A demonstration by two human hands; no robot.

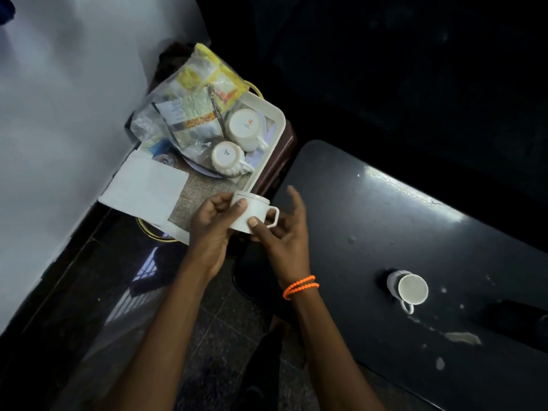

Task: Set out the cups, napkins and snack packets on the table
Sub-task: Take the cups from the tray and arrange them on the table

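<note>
Both hands' fingers (237, 207) hold a white cup (252, 213), its mouth hidden.

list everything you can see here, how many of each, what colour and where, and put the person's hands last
Cup on table: one, white, upright on the dark table.
Cups on tray: two, white, upside down.
Held cup: one, white, between both hands.
Tray: one, cream, on a side stand.
Snack packets: several, yellow and white, in a clear bag on the tray.
Napkins: white, at the tray's near end; count unclear.
Wristbands: orange, right wrist.
Left hand: grips the held cup.
Right hand: thumb on the cup, fingers spread.
</note>
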